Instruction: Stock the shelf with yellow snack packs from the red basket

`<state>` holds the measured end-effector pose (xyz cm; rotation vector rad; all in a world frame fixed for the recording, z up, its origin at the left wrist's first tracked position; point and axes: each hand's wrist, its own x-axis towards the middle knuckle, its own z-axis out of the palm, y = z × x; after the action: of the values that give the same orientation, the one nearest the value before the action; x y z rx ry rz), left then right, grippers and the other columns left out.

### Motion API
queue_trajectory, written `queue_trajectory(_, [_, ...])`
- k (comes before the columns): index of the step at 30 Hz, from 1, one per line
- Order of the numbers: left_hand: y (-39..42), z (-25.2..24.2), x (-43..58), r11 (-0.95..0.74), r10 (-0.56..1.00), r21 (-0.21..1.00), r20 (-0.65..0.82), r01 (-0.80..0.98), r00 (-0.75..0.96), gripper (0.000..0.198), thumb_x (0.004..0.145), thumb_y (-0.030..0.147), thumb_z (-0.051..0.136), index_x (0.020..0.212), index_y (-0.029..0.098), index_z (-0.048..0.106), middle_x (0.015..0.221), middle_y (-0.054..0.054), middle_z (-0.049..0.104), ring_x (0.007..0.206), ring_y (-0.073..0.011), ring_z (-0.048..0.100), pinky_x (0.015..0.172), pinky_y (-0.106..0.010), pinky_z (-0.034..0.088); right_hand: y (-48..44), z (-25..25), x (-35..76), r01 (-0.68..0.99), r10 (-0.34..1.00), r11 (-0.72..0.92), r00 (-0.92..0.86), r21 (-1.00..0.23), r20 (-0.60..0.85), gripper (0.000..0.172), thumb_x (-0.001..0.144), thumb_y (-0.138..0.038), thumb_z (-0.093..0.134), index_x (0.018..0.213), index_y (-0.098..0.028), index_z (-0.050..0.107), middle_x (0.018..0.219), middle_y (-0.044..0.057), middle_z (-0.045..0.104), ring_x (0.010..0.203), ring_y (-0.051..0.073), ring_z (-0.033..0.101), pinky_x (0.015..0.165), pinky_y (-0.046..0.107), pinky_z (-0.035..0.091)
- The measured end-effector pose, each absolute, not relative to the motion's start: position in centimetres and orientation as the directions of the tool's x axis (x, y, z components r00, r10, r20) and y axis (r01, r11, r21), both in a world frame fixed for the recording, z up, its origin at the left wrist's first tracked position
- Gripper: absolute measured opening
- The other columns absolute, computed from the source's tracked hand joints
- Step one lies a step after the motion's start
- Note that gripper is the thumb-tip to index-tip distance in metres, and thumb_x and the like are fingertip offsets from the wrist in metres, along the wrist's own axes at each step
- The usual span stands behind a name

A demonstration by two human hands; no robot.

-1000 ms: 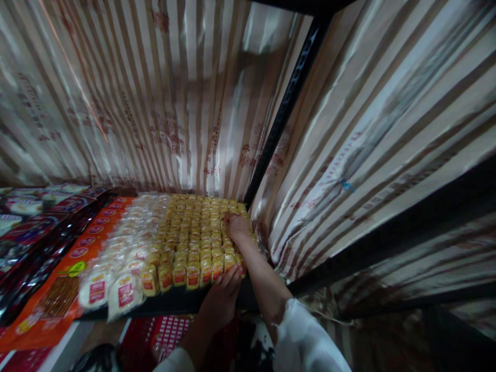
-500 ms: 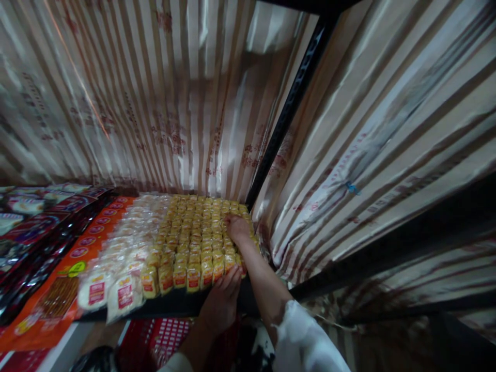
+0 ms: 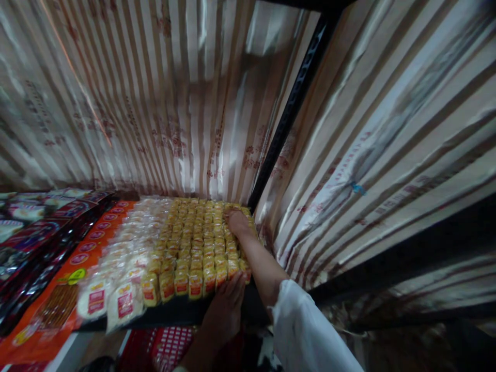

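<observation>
Small yellow wrapped snack packs (image 3: 194, 248) stand in tight rows on a black shelf (image 3: 186, 309). My right hand (image 3: 237, 223) reaches over their far right part, fingers curled down among the packs. What those fingers hold, if anything, is hidden. Low at the front right, my left hand (image 3: 228, 298) lies with outstretched fingers against the front faces of the packs. Directly left of the yellow rows are white round snacks in clear wrappers (image 3: 126, 299), also lined up front to back.
Orange snack bags (image 3: 83, 248) and dark red glossy bags (image 3: 46, 248) overlap at the left. A black slotted post (image 3: 287, 113) rises at the back corner. Striped printed sheeting (image 3: 174, 103) hangs behind and to the right. A red perforated basket (image 3: 172, 343) sits below the shelf.
The view has shifted slightly. My right hand has moved a little among the far packs and looks lower over them. My left hand stays at the front faces.
</observation>
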<state>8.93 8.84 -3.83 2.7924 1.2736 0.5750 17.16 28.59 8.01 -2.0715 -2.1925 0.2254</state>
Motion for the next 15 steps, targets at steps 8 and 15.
queue_trajectory(8, [8.8,-3.8,8.9,-0.675,0.720,0.156,0.352,0.721,0.598,0.067,0.080,0.008,0.033,0.143,0.012,0.009,0.149,-0.004,0.017,0.138,-0.0179,0.011,0.109,-0.033,0.023,28.0,8.0,17.5,0.982,0.999,0.043,-0.037,-0.184,0.034,0.028,0.086,-0.018,0.044,0.101,-0.018,0.067,0.106,0.009,0.066,0.097,0.016,0.061,0.082,0.022,0.042])
queue_trajectory(15, [8.8,-4.0,9.0,-0.674,0.716,0.153,0.375,0.723,0.588,0.077,0.071,0.002,0.033,0.143,0.009,0.005,0.149,-0.006,0.016,0.137,-0.0204,0.012,0.108,-0.034,0.028,27.2,8.6,17.8,0.982,0.996,0.020,-0.004,-0.186,0.087,0.030,0.089,-0.021,0.040,0.102,-0.019,0.066,0.104,0.009,0.066,0.096,0.016,0.061,0.080,0.022,0.042])
